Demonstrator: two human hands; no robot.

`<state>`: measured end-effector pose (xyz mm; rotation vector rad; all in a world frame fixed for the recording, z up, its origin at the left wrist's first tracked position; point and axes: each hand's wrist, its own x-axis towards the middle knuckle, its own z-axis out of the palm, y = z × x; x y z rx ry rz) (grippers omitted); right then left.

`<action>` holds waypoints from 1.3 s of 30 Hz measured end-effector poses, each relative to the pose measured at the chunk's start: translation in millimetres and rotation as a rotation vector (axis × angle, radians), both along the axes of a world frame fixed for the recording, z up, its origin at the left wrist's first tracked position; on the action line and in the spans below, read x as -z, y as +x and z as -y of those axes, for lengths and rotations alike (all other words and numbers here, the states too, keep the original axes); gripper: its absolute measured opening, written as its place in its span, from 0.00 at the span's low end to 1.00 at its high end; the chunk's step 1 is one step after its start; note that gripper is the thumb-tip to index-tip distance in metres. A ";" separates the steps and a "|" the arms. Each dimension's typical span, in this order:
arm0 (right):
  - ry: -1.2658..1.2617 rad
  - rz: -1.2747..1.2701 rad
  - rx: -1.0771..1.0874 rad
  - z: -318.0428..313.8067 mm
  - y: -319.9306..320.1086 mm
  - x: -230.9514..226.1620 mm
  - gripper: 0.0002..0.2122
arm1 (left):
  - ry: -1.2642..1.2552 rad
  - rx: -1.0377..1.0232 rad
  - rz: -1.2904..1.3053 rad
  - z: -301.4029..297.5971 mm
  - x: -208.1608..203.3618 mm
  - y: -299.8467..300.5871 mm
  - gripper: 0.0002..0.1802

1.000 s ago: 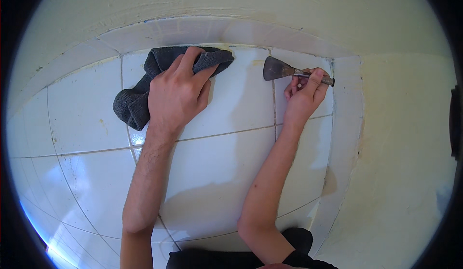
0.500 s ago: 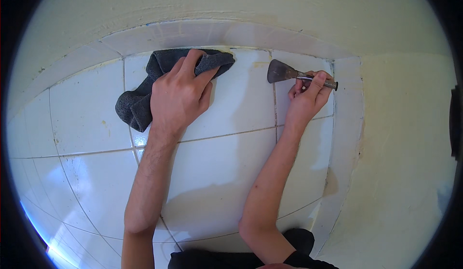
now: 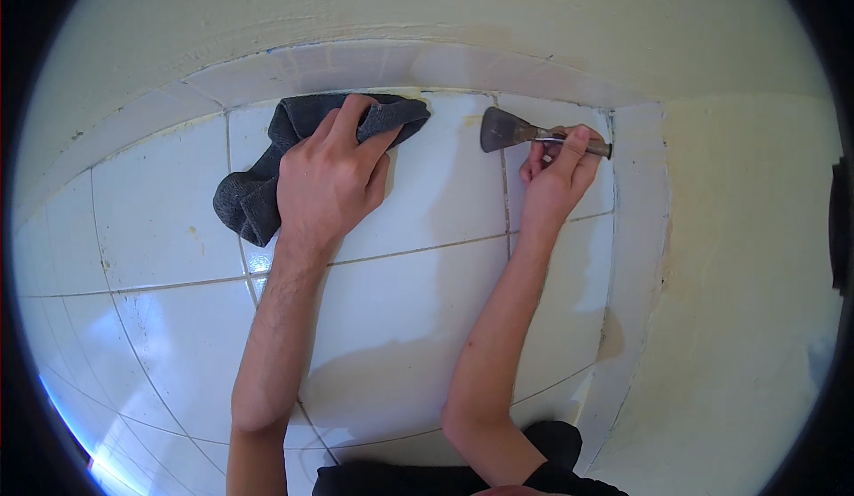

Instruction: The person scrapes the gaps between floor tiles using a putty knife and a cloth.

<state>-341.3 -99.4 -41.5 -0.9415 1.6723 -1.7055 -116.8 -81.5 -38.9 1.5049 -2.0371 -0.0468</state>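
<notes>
My left hand (image 3: 327,171) is closed on a dark grey cloth (image 3: 245,204), pressing it to the white floor tiles (image 3: 400,291) close to the far skirting. Part of the cloth is bunched under the fingers and part trails to the left. In my right hand (image 3: 562,174) is a putty scraper (image 3: 507,131) with a broad dark blade and a thin metal handle. Fingers and thumb pinch the handle, and the blade points left toward the cloth. Whether the blade touches the tile I cannot tell.
A tiled skirting (image 3: 382,62) runs along the far wall and meets another skirting strip (image 3: 633,229) on the right, forming a corner. Plain cream walls (image 3: 738,256) rise beyond them. Yellowish stains mark several tiles. My dark-clothed legs (image 3: 400,480) are at the lower edge.
My right hand has shifted slightly left with the scraper, bringing the blade nearer the cloth. My left hand and the cloth stay nearly where they were.
</notes>
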 end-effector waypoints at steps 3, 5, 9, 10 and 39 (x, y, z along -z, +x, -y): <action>0.074 0.087 -0.145 -1.2 0.1 -0.7 0.14 | -0.003 0.011 -0.002 0.3 -0.2 -0.3 0.12; 0.018 -0.001 0.009 -1.1 5.2 -1.6 0.14 | 0.007 0.012 -0.008 0.0 0.7 0.5 0.11; 0.042 0.074 -0.075 -0.6 1.9 -2.7 0.13 | 0.011 0.008 -0.005 0.0 1.6 0.0 0.11; 0.036 0.054 -0.067 -0.4 2.6 -1.8 0.13 | 0.039 0.015 -0.017 -0.4 2.9 1.2 0.15; 0.040 0.117 -0.248 -4.9 8.5 -5.5 0.13 | 0.059 0.026 -0.031 0.0 2.1 1.3 0.18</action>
